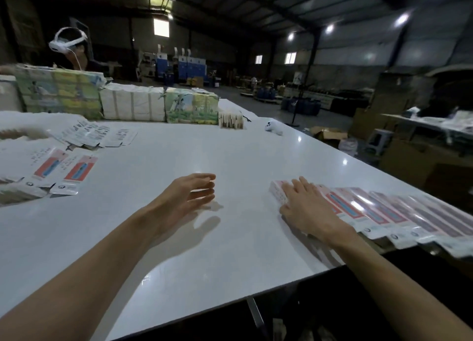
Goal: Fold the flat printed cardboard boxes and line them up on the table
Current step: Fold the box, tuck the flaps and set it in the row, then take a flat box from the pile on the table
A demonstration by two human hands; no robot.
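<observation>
A row of several folded pink-and-white printed boxes [389, 212] lies side by side along the right edge of the white table [179, 238]. My right hand [307, 207] rests flat, fingers straight, on the leftmost box [277, 191] of that row. My left hand [194, 192] hovers just above the bare table to the left of it, fingers relaxed and holding nothing. Flat unfolded printed boxes [64, 171] lie in a loose pile at the left side of the table, with more flat sheets [94, 136] farther back.
Wrapped bundles of printed cartons [61, 92] and white packs [133, 102] stand along the table's far side, with a small stack [230, 120] and a white controller [272, 128] near them. A person wearing a white headset [66, 42] sits behind the bundles. The table's near edge runs diagonally below my arms.
</observation>
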